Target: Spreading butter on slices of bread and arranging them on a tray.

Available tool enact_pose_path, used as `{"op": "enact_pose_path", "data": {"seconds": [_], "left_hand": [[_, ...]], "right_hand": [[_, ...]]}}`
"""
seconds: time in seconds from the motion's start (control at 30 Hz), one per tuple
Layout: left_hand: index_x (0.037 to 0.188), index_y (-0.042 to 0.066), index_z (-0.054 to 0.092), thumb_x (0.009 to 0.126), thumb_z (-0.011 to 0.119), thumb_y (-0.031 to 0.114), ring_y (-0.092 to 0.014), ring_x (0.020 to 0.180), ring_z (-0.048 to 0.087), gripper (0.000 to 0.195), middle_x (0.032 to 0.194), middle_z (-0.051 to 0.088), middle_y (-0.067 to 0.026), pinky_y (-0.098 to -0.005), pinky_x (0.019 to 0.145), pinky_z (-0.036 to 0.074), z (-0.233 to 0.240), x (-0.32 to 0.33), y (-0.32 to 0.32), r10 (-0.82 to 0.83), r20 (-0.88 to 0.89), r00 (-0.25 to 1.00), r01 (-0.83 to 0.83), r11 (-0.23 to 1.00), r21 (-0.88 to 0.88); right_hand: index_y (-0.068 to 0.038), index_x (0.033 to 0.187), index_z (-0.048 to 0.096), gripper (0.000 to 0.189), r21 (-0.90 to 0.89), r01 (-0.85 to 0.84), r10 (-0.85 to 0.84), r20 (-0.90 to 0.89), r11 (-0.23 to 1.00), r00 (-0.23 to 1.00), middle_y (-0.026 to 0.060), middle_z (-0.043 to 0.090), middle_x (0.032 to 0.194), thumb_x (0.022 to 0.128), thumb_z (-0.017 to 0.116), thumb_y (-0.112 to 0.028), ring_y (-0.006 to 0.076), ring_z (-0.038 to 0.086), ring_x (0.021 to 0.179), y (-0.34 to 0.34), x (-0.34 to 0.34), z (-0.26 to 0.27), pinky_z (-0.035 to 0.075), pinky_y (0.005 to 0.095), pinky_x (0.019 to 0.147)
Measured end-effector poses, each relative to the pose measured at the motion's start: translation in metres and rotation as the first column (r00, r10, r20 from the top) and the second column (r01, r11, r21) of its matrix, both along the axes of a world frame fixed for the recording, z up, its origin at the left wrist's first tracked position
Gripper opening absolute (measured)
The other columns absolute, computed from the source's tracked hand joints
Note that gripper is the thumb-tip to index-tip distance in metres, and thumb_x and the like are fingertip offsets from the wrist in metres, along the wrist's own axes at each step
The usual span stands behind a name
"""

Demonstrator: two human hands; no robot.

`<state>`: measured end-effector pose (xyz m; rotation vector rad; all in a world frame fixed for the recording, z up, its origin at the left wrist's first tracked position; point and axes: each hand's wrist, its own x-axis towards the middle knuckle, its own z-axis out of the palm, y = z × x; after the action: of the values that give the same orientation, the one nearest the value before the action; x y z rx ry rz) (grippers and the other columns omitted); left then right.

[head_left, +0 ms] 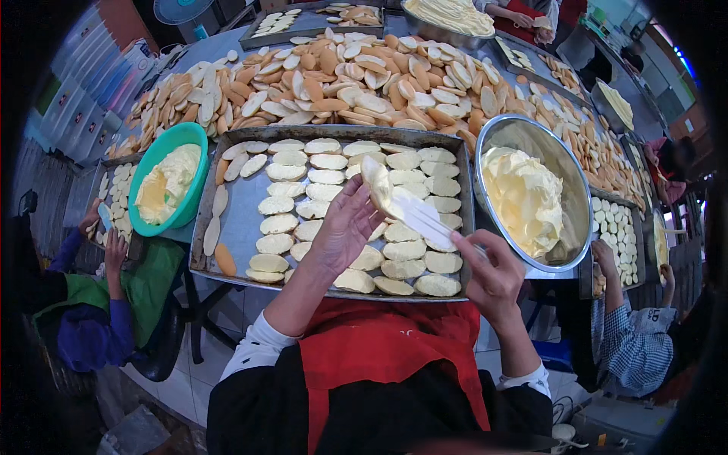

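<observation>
My left hand (347,224) holds an oval bread slice (375,181) tilted up over the metal baking tray (242,196). Pale yellow cream shows on its face. In my right hand (493,273) is a white plastic spatula (421,217), its blade against the lower end of the slice. Rows of cream-coated slices (278,226) fill the middle and right of the tray. Along its left side lie several uncoated slices (212,236) and a brown one (225,260). To the right stands a steel bowl (581,170) with a mound of cream (526,199).
Behind the tray rises a large heap of bread slices (352,79). At left a co-worker's hands (115,247) work over another tray beside a green basin (200,133) of cream. Co-workers also stand at right, near a tray of coated slices (614,239). A big cream bowl (443,37) sits at the back.
</observation>
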<state>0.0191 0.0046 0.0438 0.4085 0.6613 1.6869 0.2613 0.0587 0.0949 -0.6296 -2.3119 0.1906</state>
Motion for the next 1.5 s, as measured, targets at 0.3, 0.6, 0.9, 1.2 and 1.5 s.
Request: {"op": "enact_pose_path", "data": {"seconds": [0.3, 0.6, 0.9, 1.2, 1.5], "left_hand": [[0.13, 0.02, 0.036, 0.09, 0.062, 0.023, -0.013, 0.103, 0.056, 0.047, 0.119, 0.052, -0.003, -0.0257, 0.087, 0.05, -0.003, 0.004, -0.007, -0.008, 0.072, 0.997, 0.011, 0.999, -0.035], [0.126, 0.018, 0.04, 0.089, 0.064, 0.021, -0.011, 0.097, 0.058, 0.044, 0.114, 0.055, -0.0021, -0.0257, 0.083, 0.05, -0.002, 0.017, -0.017, -0.189, 0.138, 0.972, 0.201, 0.976, -0.078], [0.136, 0.012, 0.038, 0.094, 0.05, 0.029, -0.014, 0.103, 0.059, 0.046, 0.121, 0.056, -0.0032, -0.0283, 0.089, 0.05, -0.024, -0.032, -0.052, -0.052, 0.106, 0.993, 0.055, 0.998, -0.025], [0.112, 0.003, 0.042, 0.082, 0.062, 0.007, -0.02, 0.105, 0.057, 0.036, 0.11, 0.054, -0.0114, -0.0319, 0.094, 0.047, -0.081, -0.199, -0.095, 0.478, -0.498, 0.723, -0.594, 0.799, -0.094], [0.114, -0.001, 0.046, 0.074, 0.073, 0.004, -0.016, 0.099, 0.059, 0.049, 0.108, 0.058, -0.0106, -0.0269, 0.086, 0.048, -0.132, -0.277, -0.071, 0.138, -0.863, 0.486, -0.607, 0.763, -0.221]], "right_hand": [[-0.014, 0.11, 0.07, 0.058, 0.308, 0.008, 0.019, -0.082, 0.951, 0.996, 0.0048, 0.061, 0.09, 0.054, 0.057, -0.004, 0.0168, 0.048, 0.056, 0.004, 0.006, -0.048, 0.037, 0.0283, 0.048], [-0.015, 0.108, 0.071, 0.048, 0.289, 0.111, -0.046, -0.223, 0.951, 0.974, 0.0047, 0.062, 0.091, 0.064, 0.065, 0.003, 0.018, 0.055, 0.064, 0.02, -0.031, -0.07, 0.043, 0.0303, 0.053], [-0.01, 0.111, 0.069, 0.05, -0.218, 0.148, -0.219, -0.349, 0.965, 0.911, 0.0078, 0.056, 0.097, 0.072, 0.056, 0.016, 0.0174, 0.054, 0.08, 0.021, -0.044, -0.078, 0.042, 0.026, 0.063], [-0.01, 0.116, 0.067, 0.039, -0.38, 0.098, -0.259, -0.4, 0.92, 0.879, 0.0043, 0.053, 0.101, 0.084, 0.057, 0.01, 0.0137, 0.051, 0.087, 0.005, -0.029, -0.075, 0.041, 0.025, 0.071], [-0.007, 0.116, 0.066, 0.034, -0.375, 0.127, -0.28, -0.389, 0.918, 0.878, 0.0049, 0.053, 0.103, 0.086, 0.056, 0.007, 0.0127, 0.051, 0.087, 0.0, -0.022, -0.078, 0.042, 0.0246, 0.073]]}}
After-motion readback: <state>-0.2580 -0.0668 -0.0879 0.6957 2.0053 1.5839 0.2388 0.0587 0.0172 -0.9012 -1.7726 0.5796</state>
